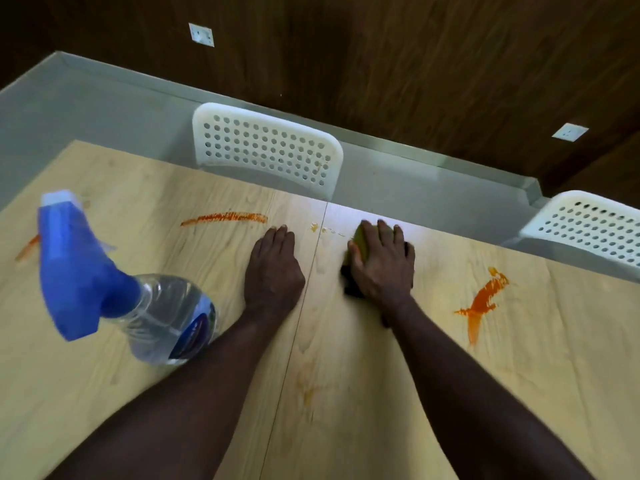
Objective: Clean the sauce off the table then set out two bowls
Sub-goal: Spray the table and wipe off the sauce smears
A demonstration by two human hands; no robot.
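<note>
My right hand (382, 265) presses a yellow-green sponge (360, 237) with a dark underside flat on the light wooden table (519, 393), near the far edge. My left hand (273, 265) lies palm down on the table just left of the seam, holding nothing. Orange sauce streaks remain: a long one (225, 217) at the far left of centre, a short one (26, 247) at the left edge, and a wide smear (483, 299) to the right of my right hand. Small pale drops (315, 227) sit between my hands. No bowls are in view.
A clear spray bottle (166, 317) with a blue trigger head (72, 265) stands at the left, close to my left forearm. Two white perforated chairs, one (266, 150) and another (588, 226), are pushed up along the far side. Beyond them is grey floor and a dark wood wall.
</note>
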